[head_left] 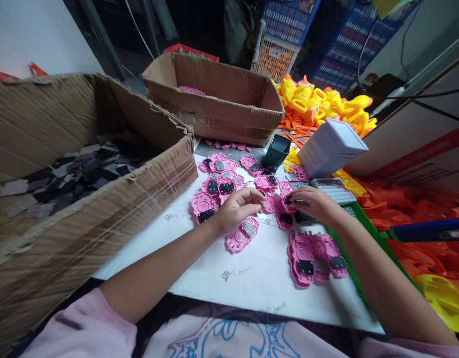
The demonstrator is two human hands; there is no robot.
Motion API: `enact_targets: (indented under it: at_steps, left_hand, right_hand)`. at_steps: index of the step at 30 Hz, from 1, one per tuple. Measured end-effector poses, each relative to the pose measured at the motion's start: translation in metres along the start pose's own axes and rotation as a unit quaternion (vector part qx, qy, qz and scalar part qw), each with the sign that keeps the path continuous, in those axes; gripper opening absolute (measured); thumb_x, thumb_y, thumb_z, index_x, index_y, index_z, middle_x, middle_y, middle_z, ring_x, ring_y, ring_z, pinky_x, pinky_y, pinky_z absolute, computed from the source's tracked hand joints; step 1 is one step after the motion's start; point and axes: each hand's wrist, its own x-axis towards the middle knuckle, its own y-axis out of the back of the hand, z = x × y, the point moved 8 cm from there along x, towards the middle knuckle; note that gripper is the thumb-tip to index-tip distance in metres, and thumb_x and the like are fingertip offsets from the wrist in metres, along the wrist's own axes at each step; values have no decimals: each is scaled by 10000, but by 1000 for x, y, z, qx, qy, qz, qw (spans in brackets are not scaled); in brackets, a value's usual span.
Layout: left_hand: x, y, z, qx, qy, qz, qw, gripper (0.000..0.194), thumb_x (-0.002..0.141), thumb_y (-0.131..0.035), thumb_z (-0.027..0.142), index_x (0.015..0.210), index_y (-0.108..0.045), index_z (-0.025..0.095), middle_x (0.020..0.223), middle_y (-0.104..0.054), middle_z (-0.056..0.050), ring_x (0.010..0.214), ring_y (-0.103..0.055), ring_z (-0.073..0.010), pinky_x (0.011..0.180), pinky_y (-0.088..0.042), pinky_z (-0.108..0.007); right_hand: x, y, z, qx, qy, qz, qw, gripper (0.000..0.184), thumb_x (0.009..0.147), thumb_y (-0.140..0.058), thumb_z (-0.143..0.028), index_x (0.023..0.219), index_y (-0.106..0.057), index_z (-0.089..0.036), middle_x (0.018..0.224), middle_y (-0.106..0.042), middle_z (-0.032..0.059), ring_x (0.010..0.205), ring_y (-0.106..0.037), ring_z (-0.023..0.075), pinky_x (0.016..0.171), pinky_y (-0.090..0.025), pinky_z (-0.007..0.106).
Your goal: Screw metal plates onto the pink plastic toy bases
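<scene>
My left hand (pixel 241 210) is over the middle of the white sheet, its fingers curled with the tips drawn together. Whatever may be between those tips is too small to make out. A pink plastic shell (pixel 243 235) with a grey plate lies just below this hand. To the right, my right hand (pixel 316 203) has its fingers closed on a small black piece (pixel 301 202), above pink shells with black plates. More pink shells (pixel 226 186) lie in an overlapping heap beyond my left hand. Several others (pixel 304 267) sit close together below my right hand.
At left stands a large cardboard box (pixel 147 209) of black and grey plates; another box (pixel 222 117) stands behind. A dark green cup (pixel 276 153), a white stack (pixel 330 146) and a green tray (pixel 378 236) border the sheet. Yellow parts (pixel 319 102) are piled at the back.
</scene>
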Motion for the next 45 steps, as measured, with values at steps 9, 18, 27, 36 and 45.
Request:
enact_targets:
  at_steps: [9, 18, 27, 36, 45]
  left_hand:
    - [-22, -35, -18, -236, 162, -36, 958, 231, 843, -637, 318, 991, -556, 160, 828, -601, -25, 683, -599, -118, 643, -504, -263]
    - [-37, -60, -37, -273, 237, -143, 921, 477, 940, -323, 421, 1151, -575, 75, 1092, -634, -183, 803, -671, -251, 596, -542, -346]
    - [-44, -65, -44, -210, 260, -162, 929, 534, 944, -315, 441, 1259, -491, 47, 738, -684, -115, 515, -628, -157, 480, -466, -239]
    - [-48, -57, -55, -154, 326, -141, 922, 621, 936, -274, 487, 1073, -613, -14, 617, -641, -102, 403, -548, -115, 431, -371, -228]
    - [-44, -59, -37, -21, 232, -169, 958, 517, 902, -396, 499, 1120, -583, 70, 585, -592, -30, 331, -400, -65, 356, -274, -189]
  right_hand:
    - [-4, 22, -125, 54, 112, 179, 976, 84, 865, -590, -168, 945, -616, -177, 967, -683, 80, 929, -610, 189, 810, -542, 354]
    - [-45, 4, -59, 414, -154, 396, 805, 212, 843, -625, -209, 1051, -618, -252, 834, -644, 19, 732, -613, 106, 616, -521, 206]
    - [-38, -33, -43, 525, -246, 305, 755, 182, 681, -784, -310, 795, -692, -201, 747, -656, 17, 654, -602, 105, 573, -503, 205]
    - [-40, -32, -43, 423, -209, 268, 840, 143, 759, -729, -302, 866, -686, -216, 837, -658, 32, 743, -607, 140, 669, -501, 266]
    - [-35, -34, -48, 441, -179, 210, 854, 172, 818, -666, -333, 903, -621, -191, 855, -601, 40, 742, -577, 131, 641, -492, 244]
